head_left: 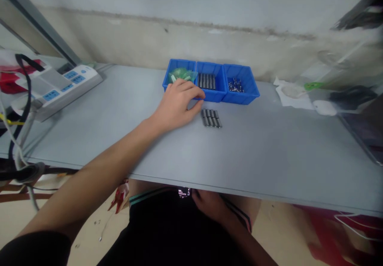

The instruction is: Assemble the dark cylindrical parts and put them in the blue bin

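My left hand reaches over the table in front of the blue bins, fingers bent, a gap between thumb and index finger. Nothing shows between them. Just right of its thumb, several dark grey metal cylinders lie side by side in two rows. More of these dark pieces stand in rows in the middle blue bin. Below the table edge, in my lap, my right hand is closed at a small device with a lit screen; its fingers are partly hidden.
The left blue bin holds a green plastic bag; the right one holds small shiny metal parts. A white power strip with cables lies at left. Paper and a white object are at right.
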### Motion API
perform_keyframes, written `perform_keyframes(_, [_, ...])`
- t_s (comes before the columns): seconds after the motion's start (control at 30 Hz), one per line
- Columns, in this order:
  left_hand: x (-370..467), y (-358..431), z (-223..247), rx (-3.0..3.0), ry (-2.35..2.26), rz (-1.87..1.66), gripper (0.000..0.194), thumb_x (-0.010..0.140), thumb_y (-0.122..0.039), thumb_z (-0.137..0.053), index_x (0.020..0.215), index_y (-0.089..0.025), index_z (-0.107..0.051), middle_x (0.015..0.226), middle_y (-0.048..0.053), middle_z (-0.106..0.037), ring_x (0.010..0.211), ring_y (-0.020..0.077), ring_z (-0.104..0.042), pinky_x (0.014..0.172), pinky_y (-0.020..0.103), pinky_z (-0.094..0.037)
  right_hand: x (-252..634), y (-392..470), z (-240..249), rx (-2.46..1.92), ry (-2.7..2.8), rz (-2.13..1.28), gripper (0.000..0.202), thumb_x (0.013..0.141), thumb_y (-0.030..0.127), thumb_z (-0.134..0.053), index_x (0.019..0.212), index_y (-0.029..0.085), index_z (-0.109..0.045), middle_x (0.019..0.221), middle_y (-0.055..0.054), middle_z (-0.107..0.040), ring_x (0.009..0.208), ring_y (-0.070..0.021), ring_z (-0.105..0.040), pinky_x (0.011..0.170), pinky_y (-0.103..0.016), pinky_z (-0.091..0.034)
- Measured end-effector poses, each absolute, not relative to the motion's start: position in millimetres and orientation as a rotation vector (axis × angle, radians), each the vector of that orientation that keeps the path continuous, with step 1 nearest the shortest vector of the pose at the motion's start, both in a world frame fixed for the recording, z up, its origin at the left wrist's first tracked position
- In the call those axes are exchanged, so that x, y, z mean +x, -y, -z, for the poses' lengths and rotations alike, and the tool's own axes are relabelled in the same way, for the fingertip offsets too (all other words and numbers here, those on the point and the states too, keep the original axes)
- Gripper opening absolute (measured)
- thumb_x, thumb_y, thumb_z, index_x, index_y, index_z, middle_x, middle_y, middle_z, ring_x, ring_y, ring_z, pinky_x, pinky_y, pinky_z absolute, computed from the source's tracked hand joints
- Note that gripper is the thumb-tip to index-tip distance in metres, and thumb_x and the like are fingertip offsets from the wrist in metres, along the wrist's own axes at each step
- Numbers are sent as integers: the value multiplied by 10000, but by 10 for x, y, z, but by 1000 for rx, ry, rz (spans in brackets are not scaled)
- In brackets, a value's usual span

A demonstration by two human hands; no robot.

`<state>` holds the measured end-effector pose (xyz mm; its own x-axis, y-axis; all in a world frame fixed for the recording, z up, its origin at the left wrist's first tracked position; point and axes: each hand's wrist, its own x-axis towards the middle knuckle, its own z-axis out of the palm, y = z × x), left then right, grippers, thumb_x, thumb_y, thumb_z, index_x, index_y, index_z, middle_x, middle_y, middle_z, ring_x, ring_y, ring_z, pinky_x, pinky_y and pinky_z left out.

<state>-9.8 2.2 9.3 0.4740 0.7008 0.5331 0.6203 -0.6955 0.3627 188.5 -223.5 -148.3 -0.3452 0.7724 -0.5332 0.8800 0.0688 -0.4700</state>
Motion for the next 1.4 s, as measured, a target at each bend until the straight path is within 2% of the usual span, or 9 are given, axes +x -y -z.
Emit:
perform_keyframes(0.07, [-114, -37, -93, 2624, -1118, -1004, 256, 1058, -267, -562, 1142, -189, -791, 1156, 97, -812, 1097, 288, -717, 1050, 483, -535, 1933, 2362, 1009, 1393, -2356, 1413, 483, 1066, 209, -560, 1472, 357, -777, 1404, 3, -816, 1287, -195, -747, 1151, -297, -527])
perform_keyframes(0.17, [-167, -53, -108, 2653, -1081, -893, 287, 1052, -254, -545, 1160, -169, -798, 1131, 104, -792, 1027, 263, -726, 935, 419, -559, 1966, 2179, 94, 912, -2948, 1471, 305, 984, 200, -608, 1169, 286, -835, 929, 16, -825, 821, -150, -731, 848, -286, -546])
perform_keyframes(0.33, [-230, -46, -152, 2650, -1089, -520, 293, 1019, -248, -567, 1178, -192, -807, 1121, 86, -798, 952, 239, -728, 829, 371, -531, 2045, 832, -832, 1391, -3043, 814, 147, 852, 179, -625, 728, 226, -690, 652, 50, -660, 596, -106, -512, 640, -311, -344])
perform_keyframes(0.43, [-212, -29, -157, 2636, -1153, -403, 339, 1015, -277, -570, 1241, -203, -811, 1100, 88, -798, 970, 261, -739, 797, 374, -527, 2121, 180, -701, 1646, -2828, 497, 99, 856, 301, -698, 872, 238, -772, 761, 20, -736, 724, -160, -604, 685, -326, -345])
perform_keyframes(0.5, [-191, -20, -154, 2641, -1155, -374, 371, 1043, -315, -557, 1300, -210, -804, 1110, 90, -795, 994, 268, -747, 807, 377, -535, 2156, 18, -496, 1760, -2778, 366, 297, 916, 413, -695, 1132, 256, -824, 939, -13, -809, 879, -220, -688, 713, -335, -356])
perform_keyframes(0.57, [-174, -14, -151, 2647, -1170, -354, 395, 1066, -338, -541, 1338, -210, -797, 1136, 95, -792, 1009, 270, -751, 816, 377, -540, 2173, 13, -328, 1797, -2771, 251, 362, 971, 466, -671, 1219, 252, -825, 1103, -47, -822, 1007, -258, -720, 730, -345, -358])
perform_keyframes(0.7, [-151, -5, -151, 2656, -1217, -319, 402, 1069, -345, -539, 1345, -217, -801, 1145, 101, -794, 1012, 280, -752, 798, 375, -532, 2158, 91, -224, 1778, -2759, 185, 286, 1031, 435, -645, 1081, 243, -851, 1142, -63, -786, 1004, -247, -714, 694, -354, -333])
perform_keyframes(1.2, [-150, -16, -159, 2614, -1281, -399, 391, 1057, -389, -509, 1203, -202, -819, 1148, 103, -810, 1047, 309, -747, 833, 419, -538, 2088, -3, -35, 1749, -3021, 268, 169, 1056, 326, -705, 1127, 207, -803, 1136, -86, -757, 968, -243, -680, 709, -337, -348])
perform_keyframes(1.4, [-144, -14, -174, 2529, -1241, -546, 412, 1027, -286, -457, 1208, -193, -816, 1093, 82, -807, 994, 265, -716, 853, 396, -499, 2110, -20, -15, 1832, -3248, 442, 102, 980, 270, -789, 1030, 217, -718, 910, -6, -743, 791, -177, -625, 707, -312, -380])
